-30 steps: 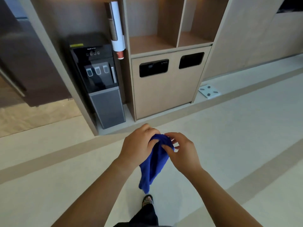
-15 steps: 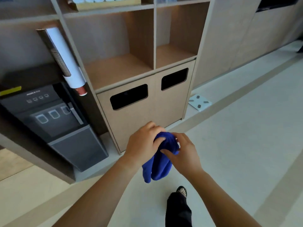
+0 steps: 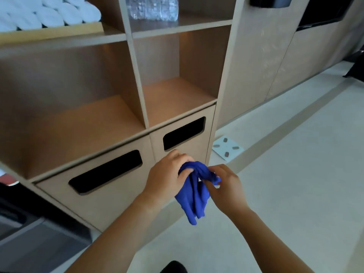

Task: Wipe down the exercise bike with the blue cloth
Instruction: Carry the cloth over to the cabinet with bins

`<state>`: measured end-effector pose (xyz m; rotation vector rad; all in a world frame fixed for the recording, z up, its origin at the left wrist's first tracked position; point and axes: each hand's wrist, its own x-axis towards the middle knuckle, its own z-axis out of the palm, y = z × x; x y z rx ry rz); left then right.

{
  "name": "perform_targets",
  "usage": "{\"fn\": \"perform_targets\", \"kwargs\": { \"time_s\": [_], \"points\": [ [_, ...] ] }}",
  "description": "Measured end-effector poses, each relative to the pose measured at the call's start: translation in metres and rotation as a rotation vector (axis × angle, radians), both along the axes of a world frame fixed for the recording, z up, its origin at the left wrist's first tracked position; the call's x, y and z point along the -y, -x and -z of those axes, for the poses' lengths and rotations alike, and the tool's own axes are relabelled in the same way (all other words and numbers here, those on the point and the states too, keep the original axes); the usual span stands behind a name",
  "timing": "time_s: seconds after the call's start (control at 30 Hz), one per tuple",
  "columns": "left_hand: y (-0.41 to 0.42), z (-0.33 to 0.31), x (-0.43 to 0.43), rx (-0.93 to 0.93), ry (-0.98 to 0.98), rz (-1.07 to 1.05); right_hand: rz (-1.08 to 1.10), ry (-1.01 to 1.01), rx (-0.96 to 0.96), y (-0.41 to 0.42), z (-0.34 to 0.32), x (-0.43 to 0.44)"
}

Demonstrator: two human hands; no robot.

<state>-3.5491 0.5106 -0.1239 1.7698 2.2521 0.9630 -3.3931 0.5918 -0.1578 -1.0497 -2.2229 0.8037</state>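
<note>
A bunched blue cloth (image 3: 194,196) hangs between both my hands in the lower middle of the view. My left hand (image 3: 166,177) grips its top from the left. My right hand (image 3: 226,186) pinches its upper right edge with thumb and fingers. The cloth's loose end droops below my hands. No exercise bike can be made out; only a dark shape (image 3: 356,66) shows at the far right edge.
A wooden shelf unit (image 3: 137,79) stands right in front, with two slotted bin doors (image 3: 106,170) below, rolled white towels (image 3: 45,14) and water bottles (image 3: 151,7) above. A white scale (image 3: 227,147) lies on the pale floor. A dark water dispenser (image 3: 23,223) is at the lower left.
The view has moved closer to the shelf unit and tilted up; the dispenser slid off to the left. Both hands stay on the cloth, the right one now pinching its edge further right.
</note>
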Motion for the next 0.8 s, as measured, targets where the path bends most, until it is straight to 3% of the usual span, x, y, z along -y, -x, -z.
{"fn": "perform_targets", "kwargs": {
  "time_s": [0.43, 0.8],
  "points": [
    [0.121, -0.009, -0.256, -0.051, -0.106, 0.013, 0.049, -0.022, -0.134, 0.124, -0.009, -0.263],
    [0.215, -0.022, -0.381, -0.141, -0.201, -0.205, -0.168, -0.13, -0.262, 0.232, -0.038, -0.414]
  ]
}}
